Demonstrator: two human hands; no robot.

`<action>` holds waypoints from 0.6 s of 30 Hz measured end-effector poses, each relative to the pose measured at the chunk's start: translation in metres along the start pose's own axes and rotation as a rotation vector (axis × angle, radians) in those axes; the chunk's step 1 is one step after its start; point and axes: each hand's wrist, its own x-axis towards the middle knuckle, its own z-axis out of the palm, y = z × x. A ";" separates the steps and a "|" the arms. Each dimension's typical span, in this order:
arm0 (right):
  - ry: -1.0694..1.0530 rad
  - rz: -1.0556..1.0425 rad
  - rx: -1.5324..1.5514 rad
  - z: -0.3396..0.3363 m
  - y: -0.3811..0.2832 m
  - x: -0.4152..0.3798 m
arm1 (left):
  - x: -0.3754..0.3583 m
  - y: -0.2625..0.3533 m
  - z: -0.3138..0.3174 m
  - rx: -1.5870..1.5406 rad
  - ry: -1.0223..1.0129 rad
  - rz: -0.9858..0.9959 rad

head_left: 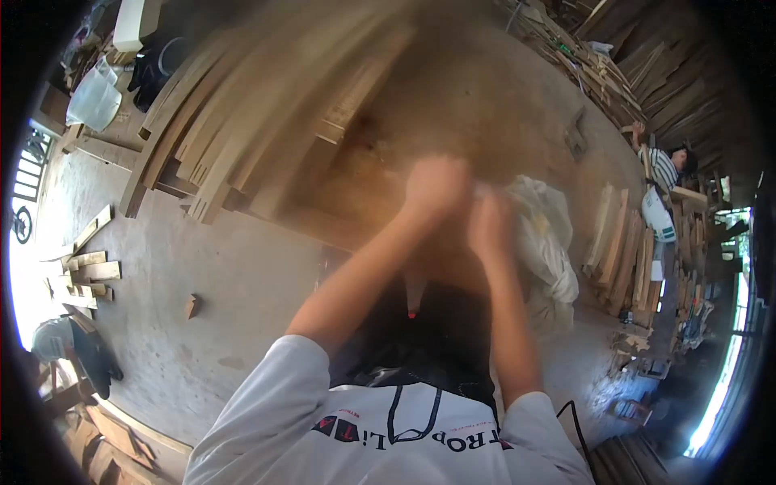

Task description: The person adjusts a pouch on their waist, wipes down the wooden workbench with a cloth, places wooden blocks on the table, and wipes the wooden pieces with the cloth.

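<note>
My left hand [437,187] is closed in a fist over the brown wooden work surface [485,105], blurred by motion. Close beside it, my right hand [491,220] is also closed, fingers curled inward. A small pale patch shows between the two hands, but I cannot tell what they grip. Just right of my right hand lies a crumpled, whitish plastic bag [546,234]. Below the hands, in front of my dark trousers, a pale tapered piece with a red tip [413,299] points toward me.
Long wooden boards [212,174] lie stacked at the left of the surface. A translucent plastic jug [95,95] stands at upper left. Shorter boards [618,242] lean at right, where another person in a striped shirt [663,167] is at work. Wood scraps [93,271] lie on the floor.
</note>
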 end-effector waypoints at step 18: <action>0.423 0.715 0.258 0.005 0.093 -0.100 | 0.004 0.014 -0.008 0.104 -0.022 -0.236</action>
